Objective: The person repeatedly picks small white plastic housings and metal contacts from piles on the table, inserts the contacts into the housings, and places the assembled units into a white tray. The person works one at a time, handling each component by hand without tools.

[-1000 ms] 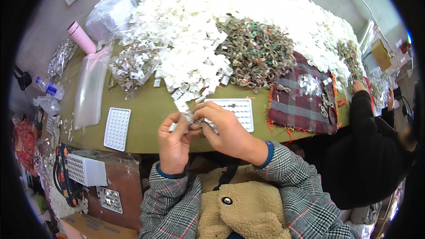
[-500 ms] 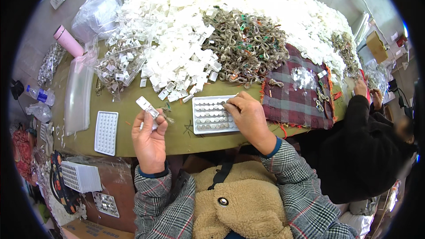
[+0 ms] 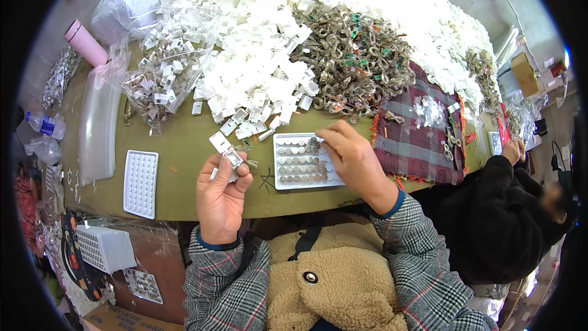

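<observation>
Fingers of the left hand [image 3: 222, 201] pinch a small white casing [image 3: 221, 143] above the green counter [image 3: 184, 190]; those of the right hand [image 3: 358, 160] bunch over a white tray [image 3: 277, 162] of round metal discs [image 3: 301, 160], whether gripping one cannot be told.

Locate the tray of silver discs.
In the head view, the tray lies near centre on the green table, partly under the right hand, left of the plaid cloth.
</observation>
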A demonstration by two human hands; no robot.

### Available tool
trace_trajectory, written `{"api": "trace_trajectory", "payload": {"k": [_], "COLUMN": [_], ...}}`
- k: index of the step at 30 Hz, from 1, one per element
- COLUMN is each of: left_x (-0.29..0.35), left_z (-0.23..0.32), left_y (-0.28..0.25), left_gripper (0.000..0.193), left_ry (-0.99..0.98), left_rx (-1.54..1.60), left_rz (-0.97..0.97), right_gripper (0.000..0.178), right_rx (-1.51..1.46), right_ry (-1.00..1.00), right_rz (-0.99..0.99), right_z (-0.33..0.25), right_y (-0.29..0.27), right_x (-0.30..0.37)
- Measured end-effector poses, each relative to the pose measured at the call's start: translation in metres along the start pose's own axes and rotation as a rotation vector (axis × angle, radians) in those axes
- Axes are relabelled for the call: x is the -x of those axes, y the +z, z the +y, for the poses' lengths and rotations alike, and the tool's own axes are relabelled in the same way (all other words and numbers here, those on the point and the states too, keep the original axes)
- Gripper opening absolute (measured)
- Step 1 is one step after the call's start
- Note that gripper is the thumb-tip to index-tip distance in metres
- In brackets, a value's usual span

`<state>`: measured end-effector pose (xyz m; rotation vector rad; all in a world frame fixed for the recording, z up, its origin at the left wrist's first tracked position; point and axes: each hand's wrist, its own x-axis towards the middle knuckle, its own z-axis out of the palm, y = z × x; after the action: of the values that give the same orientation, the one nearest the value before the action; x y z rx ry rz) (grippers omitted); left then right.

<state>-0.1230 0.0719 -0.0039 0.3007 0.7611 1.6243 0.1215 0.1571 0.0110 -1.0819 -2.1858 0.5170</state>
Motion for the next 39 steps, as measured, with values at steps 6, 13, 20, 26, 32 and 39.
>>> {"api": "trace_trajectory", "payload": {"k": [6,13,20,26,32,39], "left_x": [0.002,0.004,0.016,0.027,0.030,0.028], "left_z": [-0.006,-0.008,-0.011,-0.009,-0.003,0.002], "left_y": [0.000,-0.001,-0.003,-0.003,-0.012,-0.010], "left_gripper": [0.019,0.021,0.022,0.023,0.021,0.020], "left_ry": [-0.048,-0.048,-0.066,-0.042,-0.082,-0.072], "left_rx": [0.065,0.113,0.073,0.037,0.074,0.123], "left_rz": [-0.076,-0.079,-0.149,-0.195,-0.158,-0.185], "right_gripper": [0.031,0.015,0.017,0.018,0.026,0.035], "right_rx": [0.184,0.257,-0.175,-0.219,-0.282,-0.380], "right_ry": [-0.164,0.014,0.031,-0.172,-0.200,-0.096], "right_rz": [-0.080,-0.107,-0.032,-0.024,-0.085,0.051], "right_z": [0.005,0.005,-0.052,-0.102,-0.106,-0.106], "right_y": [0.005,0.004,-0.004,0.032,0.043,0.039], "right_x": [0.004,0.006,-0.005,-0.017,-0.017,-0.028]}}
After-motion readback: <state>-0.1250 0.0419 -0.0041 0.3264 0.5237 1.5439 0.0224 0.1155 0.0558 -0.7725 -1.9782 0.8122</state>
